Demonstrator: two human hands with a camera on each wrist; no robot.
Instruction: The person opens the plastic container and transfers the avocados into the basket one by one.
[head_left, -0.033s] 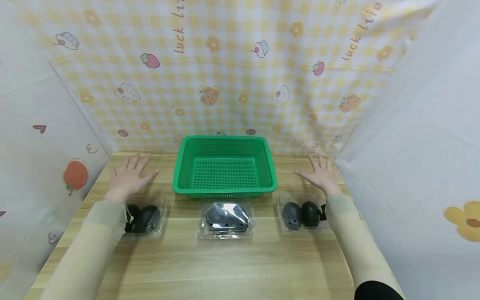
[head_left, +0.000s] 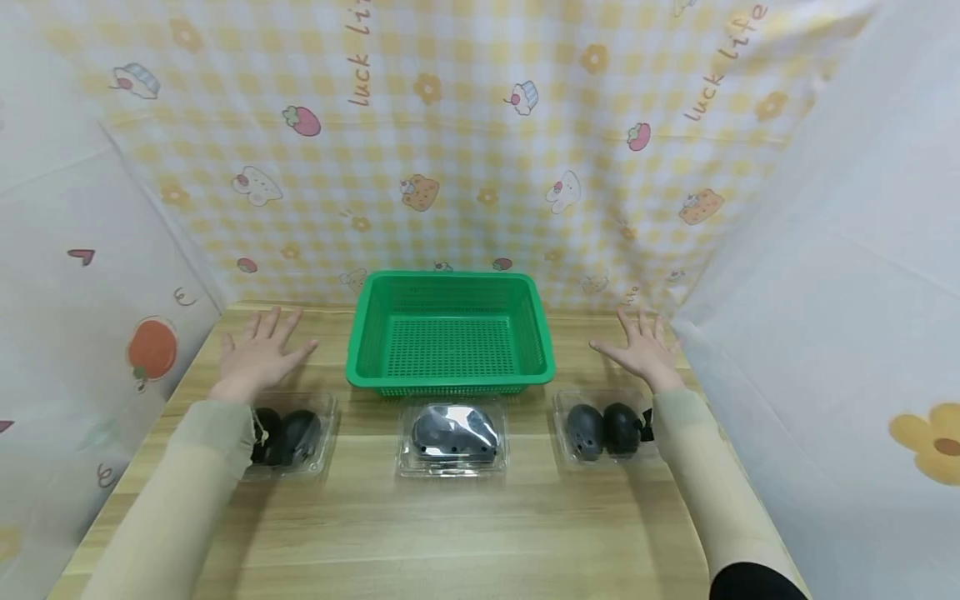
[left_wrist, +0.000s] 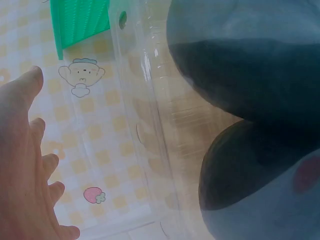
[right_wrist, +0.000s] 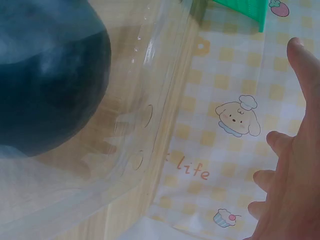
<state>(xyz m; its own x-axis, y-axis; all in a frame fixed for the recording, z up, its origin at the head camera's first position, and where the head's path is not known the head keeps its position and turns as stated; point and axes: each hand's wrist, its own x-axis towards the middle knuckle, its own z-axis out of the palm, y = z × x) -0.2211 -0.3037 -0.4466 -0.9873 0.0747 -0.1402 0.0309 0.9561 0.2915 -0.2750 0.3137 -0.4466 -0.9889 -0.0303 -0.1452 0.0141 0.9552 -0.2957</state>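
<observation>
My left hand is spread with straight fingers at the table's back left and holds nothing. Under its wrist, partly covered by the sleeve, is a clear plastic box with dark oval objects in it. Fingers spread too, my right hand holds nothing at the back right. Beside that wrist lies a second clear box with two dark ovals inside. A third clear clamshell box, also holding dark rounded contents, sits between them. Both wrist views show the smooth dark ovals close up through clear plastic.
A green plastic basket with perforated walls and nothing in it stands at the back middle of the wooden table. Behind it hangs a yellow checked cloth. White cloths border the left and right sides.
</observation>
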